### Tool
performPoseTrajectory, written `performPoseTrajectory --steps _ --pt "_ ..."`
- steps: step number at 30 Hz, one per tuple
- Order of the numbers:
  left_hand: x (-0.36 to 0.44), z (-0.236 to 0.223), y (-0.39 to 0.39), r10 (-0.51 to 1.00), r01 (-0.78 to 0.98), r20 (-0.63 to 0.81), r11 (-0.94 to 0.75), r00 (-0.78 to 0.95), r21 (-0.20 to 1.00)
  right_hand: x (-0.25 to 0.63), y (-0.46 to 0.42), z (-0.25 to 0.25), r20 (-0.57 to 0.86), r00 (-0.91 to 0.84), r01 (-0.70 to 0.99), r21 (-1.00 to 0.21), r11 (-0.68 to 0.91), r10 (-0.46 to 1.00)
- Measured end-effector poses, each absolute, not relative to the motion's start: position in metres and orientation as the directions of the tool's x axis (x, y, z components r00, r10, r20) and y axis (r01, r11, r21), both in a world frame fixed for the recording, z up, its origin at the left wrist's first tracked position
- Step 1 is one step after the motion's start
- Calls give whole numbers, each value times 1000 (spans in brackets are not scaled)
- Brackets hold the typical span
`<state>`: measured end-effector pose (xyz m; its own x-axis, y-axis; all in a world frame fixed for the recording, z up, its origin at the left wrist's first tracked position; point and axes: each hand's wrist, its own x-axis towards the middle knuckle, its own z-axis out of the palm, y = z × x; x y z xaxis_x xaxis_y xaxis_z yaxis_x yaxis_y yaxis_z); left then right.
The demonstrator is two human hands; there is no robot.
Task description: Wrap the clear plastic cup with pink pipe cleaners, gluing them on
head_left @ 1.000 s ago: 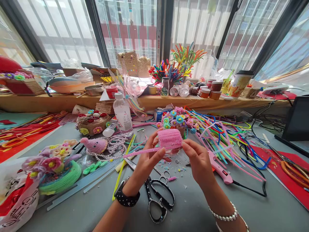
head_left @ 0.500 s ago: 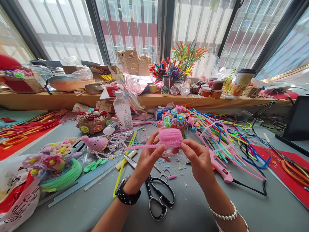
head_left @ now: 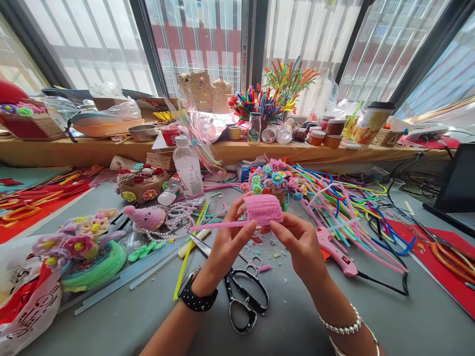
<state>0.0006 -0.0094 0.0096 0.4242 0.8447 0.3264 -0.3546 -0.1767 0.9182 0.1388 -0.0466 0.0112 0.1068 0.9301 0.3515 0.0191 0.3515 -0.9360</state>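
Observation:
Between my two hands, above the middle of the table, is a small clear jar wrapped in rows of pink pipe cleaner [head_left: 263, 208]. My left hand [head_left: 230, 237] grips its left side, and a loose pink pipe cleaner end [head_left: 211, 226] sticks out leftward past the thumb. My right hand [head_left: 297, 240] pinches the lower right side with thumb and fingers. Most of the jar is hidden by the pink wrapping. Below my hands lie large black-handled scissors [head_left: 245, 296], smaller scissors [head_left: 253, 264] and a short pink pipe cleaner piece [head_left: 264, 268].
A pink glue gun [head_left: 339, 254] with a black cord lies right, beside a heap of coloured pipe cleaners [head_left: 345, 207]. Clear glue sticks [head_left: 122, 284], a green flower pot [head_left: 98, 264] and a pink crocheted toy [head_left: 146, 216] lie left. A plastic bottle [head_left: 188, 170] stands behind.
My right thumb and fingers have shifted slightly left and down along the wrapped jar. The jar is tilted a little differently, and my left hand stays on it.

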Motion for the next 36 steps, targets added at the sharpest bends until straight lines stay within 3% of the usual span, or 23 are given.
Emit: performPoseTrajectory --steps 9,26,36 --pt "0 14 -13 860 -322 302 -174 411 931 137 -48 10 359 128 86 -933 350 925" --pt "-1 11 -13 858 -247 364 -288 363 925 136 -49 12 352 114 64 -936 346 929" --pt "-2 9 -14 884 -221 324 -260 336 940 137 -47 10 384 163 16 -922 387 909"
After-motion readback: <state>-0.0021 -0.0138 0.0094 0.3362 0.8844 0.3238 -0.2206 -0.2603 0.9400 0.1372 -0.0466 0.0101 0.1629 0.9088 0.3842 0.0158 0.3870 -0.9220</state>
